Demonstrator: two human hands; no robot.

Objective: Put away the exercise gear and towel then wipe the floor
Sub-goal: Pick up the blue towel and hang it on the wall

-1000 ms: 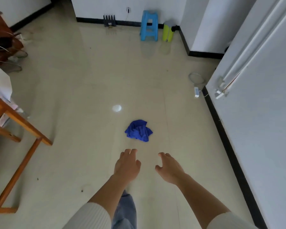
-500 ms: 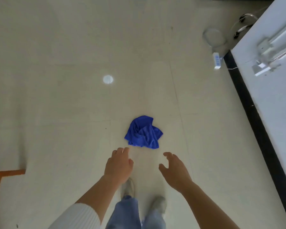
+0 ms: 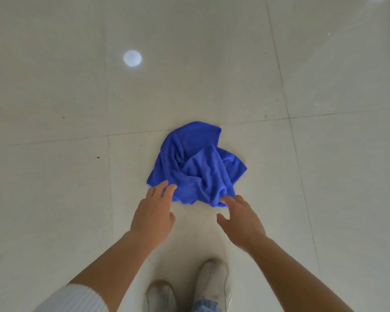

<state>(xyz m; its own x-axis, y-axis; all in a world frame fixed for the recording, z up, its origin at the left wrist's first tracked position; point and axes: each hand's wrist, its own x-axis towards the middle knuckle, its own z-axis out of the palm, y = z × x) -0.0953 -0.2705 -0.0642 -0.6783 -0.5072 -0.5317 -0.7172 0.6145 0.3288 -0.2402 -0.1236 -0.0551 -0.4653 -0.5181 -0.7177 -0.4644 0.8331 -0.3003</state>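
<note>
We look straight down on a pale tiled floor (image 3: 54, 199), glossy enough to carry a round reflection of light (image 3: 132, 58) at about 11 o'clock from the cloth. The blue towel (image 3: 196, 167) lies crumpled in a loose heap on the tiles, dead ahead at 12 o'clock from the feet, just nearer than a grout line that runs across the view.

Both bare forearms reach forward to it. The left hand (image 3: 153, 215) is at the heap's 7 o'clock corner, back upward, fingers straight and released; its fingertips (image 3: 167, 188) overlap the towel's edge, though we cannot tell whether they press on the fabric or hang just above it. The right hand (image 3: 241, 221) is at the 5 o'clock corner, fingers loosely spread and thumb apart, grasping nothing (its forefinger tip meets the blue hem at most). Neither hand has fabric gathered in it.

At 6 o'clock, two worn white shoes (image 3: 212, 282) stand side by side on the floor, the right one further forward, with a scrap of blue denim hem (image 3: 206, 306) above it. A ribbed white sleeve (image 3: 74, 298) is pushed up the left arm at 7 o'clock. Small dark specks dot the tiles at 9 o'clock.
</note>
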